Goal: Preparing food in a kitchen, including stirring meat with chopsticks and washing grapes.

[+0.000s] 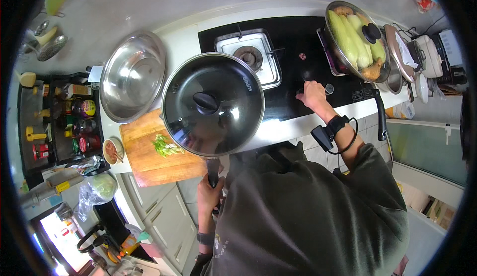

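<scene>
My left hand (209,191) grips the black handle (213,171) of a wok. The wok's glass lid (179,123) has a dark rim knob and a Supor mark. Wok and lid overlap the front of the left gas burner (248,56) and a corner of the wooden cutting board (164,171); whether the wok hangs free is unclear. At the front of the black glass cooktop (283,106), my right hand (313,94) has its fingers around a control knob, mostly hidden by them. A second knob (329,89) stands just right of it. Chopped green onion (166,146) lies on the board.
A steel basin (132,77) leans at the left, near a bowl of minced food (112,151). On the right burner sits a lidded pan (357,43) of corn and other food, its handle (379,116) jutting over the counter edge. A condiment rack (59,119) stands far left.
</scene>
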`<control>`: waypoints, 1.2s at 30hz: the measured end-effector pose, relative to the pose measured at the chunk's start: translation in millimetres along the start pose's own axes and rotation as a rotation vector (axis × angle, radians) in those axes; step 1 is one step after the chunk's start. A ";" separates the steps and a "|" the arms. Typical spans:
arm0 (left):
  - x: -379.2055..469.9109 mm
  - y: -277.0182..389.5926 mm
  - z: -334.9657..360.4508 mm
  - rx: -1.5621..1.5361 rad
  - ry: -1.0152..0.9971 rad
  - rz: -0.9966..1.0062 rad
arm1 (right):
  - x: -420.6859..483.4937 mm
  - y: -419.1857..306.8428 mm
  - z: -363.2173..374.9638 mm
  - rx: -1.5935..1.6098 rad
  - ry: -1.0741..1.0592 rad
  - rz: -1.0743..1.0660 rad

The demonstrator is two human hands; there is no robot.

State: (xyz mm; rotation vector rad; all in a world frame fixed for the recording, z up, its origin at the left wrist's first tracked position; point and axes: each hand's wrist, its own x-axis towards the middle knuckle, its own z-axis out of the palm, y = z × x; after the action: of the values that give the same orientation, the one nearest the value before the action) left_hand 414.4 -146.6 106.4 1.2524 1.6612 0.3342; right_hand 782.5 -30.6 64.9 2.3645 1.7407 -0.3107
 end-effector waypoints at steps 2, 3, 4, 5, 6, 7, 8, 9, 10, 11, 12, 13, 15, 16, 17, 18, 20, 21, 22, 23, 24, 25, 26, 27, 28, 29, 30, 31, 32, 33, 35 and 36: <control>0.5 9.1 -1.6 -0.012 -0.014 -0.023 | 6.8 8.4 10.6 -0.056 0.023 -0.106; -0.2 9.8 -1.8 0.004 -0.010 -0.022 | 7.9 10.8 11.2 -0.113 0.037 -0.214; -0.5 10.4 -2.5 0.020 -0.008 -0.022 | 8.9 13.9 10.2 -0.113 0.038 -0.212; -0.6 11.6 -3.8 0.021 -0.010 -0.019 | 9.8 16.9 7.7 -0.092 0.014 -0.274; -1.6 13.5 -4.8 0.014 -0.014 -0.030 | 11.1 18.5 5.7 -0.069 -0.011 -0.339; -2.1 14.5 -5.6 0.008 -0.018 -0.040 | 12.6 19.5 6.5 -0.068 -0.011 -0.338; -1.6 11.8 -5.4 0.010 -0.019 -0.040 | 14.1 20.4 8.5 -0.078 -0.016 -0.355; -0.2 6.6 -5.3 0.026 -0.012 -0.009 | 15.2 20.4 9.5 -0.087 -0.020 -0.371; 0.5 3.9 -5.7 0.043 -0.004 0.022 | 15.8 20.3 9.8 -0.085 -0.021 -0.370; 0.1 4.4 -6.7 0.045 -0.006 0.021 | 16.2 20.1 10.1 -0.080 -0.027 -0.377; 0.3 5.9 -7.1 0.046 -0.011 0.000 | 16.8 20.9 10.4 -0.077 -0.032 -0.383; 0.5 7.4 -7.5 0.047 -0.016 -0.021 | 17.2 21.8 11.8 -0.077 -0.033 -0.380; 0.3 10.5 -8.4 0.042 -0.022 -0.038 | 18.4 22.8 15.2 -0.083 -0.026 -0.392; -0.3 10.9 -8.7 0.036 -0.025 -0.057 | 19.0 23.3 15.4 -0.083 -0.028 -0.394; -0.4 9.4 -8.3 0.036 -0.024 -0.060 | 19.6 24.0 15.2 -0.093 -0.015 -0.421; 0.4 7.3 -8.0 0.033 -0.028 -0.043 | 19.5 24.4 14.7 -0.103 -0.002 -0.445; 0.9 5.3 -8.1 0.031 -0.032 -0.027 | 19.1 24.2 14.1 -0.089 0.002 -0.452; 1.1 5.2 -7.4 0.020 -0.032 -0.034 | 19.5 24.4 13.9 -0.078 0.008 -0.461; 1.4 4.9 -6.9 0.010 -0.031 -0.041 | 19.9 25.1 14.7 -0.078 0.008 -0.461; 1.8 3.6 -6.5 0.010 -0.031 -0.041 | 20.4 26.0 16.2 -0.057 -0.002 -0.457; 2.4 1.5 -6.2 0.018 -0.028 -0.030 | 20.8 26.2 17.3 -0.034 -0.012 -0.454; 2.7 0.4 -6.0 0.026 -0.025 -0.019 | 21.0 25.7 17.4 -0.034 -0.012 -0.454; 2.5 1.6 -6.2 0.026 -0.024 -0.019 | 21.1 25.0 17.4 0.025 -0.022 -0.408; 1.8 3.8 -6.6 0.056 -0.017 -0.023 | 20.9 24.0 17.1 0.084 -0.032 -0.361; 1.4 5.0 -6.9 0.085 -0.010 -0.026 | 20.2 23.2 15.7 0.083 -0.032 -0.362; 1.3 4.9 -7.0 0.085 -0.009 -0.026 | 19.1 22.4 13.0 -0.004 -0.008 -0.420; 1.3 4.5 -7.0 0.078 -0.011 -0.031 | 18.0 22.1 11.3 -0.091 0.016 -0.477; 1.3 4.3 -6.9 0.070 -0.014 -0.036 | 17.8 21.8 10.4 -0.091 0.016 -0.476; 1.5 4.5 -7.0 0.071 -0.014 -0.036 | 18.0 21.7 9.6 -0.084 0.008 -0.475; 1.3 4.7 -6.8 0.061 -0.015 -0.033 | 18.1 21.6 9.6 -0.077 0.000 -0.474; 1.3 5.3 -6.4 0.052 -0.015 -0.030 | 18.6 22.3 10.6 -0.083 0.006 -0.491; 1.2 5.6 -6.5 0.060 -0.013 -0.029 | 18.4 22.7 10.8 -0.089 0.013 -0.507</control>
State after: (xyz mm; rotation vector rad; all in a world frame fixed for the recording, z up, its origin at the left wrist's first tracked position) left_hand 412.3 -141.1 112.7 1.2706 1.6876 0.2602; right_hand 808.9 -23.3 49.9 1.8375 2.2894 -0.2782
